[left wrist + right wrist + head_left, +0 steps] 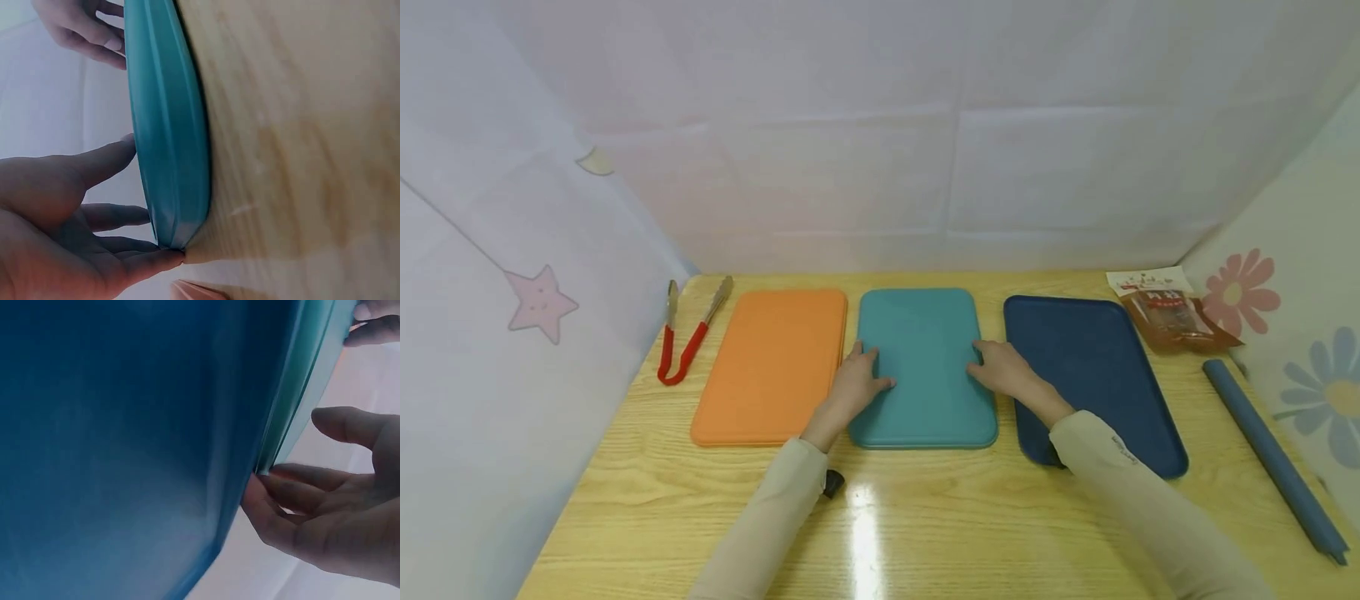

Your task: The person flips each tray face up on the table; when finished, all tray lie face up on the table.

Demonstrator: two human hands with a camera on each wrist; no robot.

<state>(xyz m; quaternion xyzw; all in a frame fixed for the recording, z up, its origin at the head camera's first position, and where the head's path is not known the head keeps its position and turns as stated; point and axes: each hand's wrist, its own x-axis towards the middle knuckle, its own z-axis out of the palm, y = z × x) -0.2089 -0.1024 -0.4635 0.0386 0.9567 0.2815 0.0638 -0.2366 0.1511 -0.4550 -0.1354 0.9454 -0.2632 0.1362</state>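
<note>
A teal tray-like slab [925,367] with rounded corners lies flat on the table; the left wrist view shows its ridged side wall [172,125]. My left hand [854,385] is at its left edge, fingertips against the side and thumb on the top face. At the opposite edge, my right hand [1006,371] has its fingertips by the side, in the narrow gap beside a navy tray [1090,367]. The right wrist view shows that thumb [340,422] held apart from the fingers. Both hands' fingers look fairly straight. The teal slab's underside is hidden.
Left of the teal slab lies an orange slab [771,367], with red-handled tongs [688,342] beyond it. At the right are a brown packaged item [1172,317] and a long grey-blue roll [1270,450]. A small black object [833,483] shows by the left sleeve. Cloth walls surround the table.
</note>
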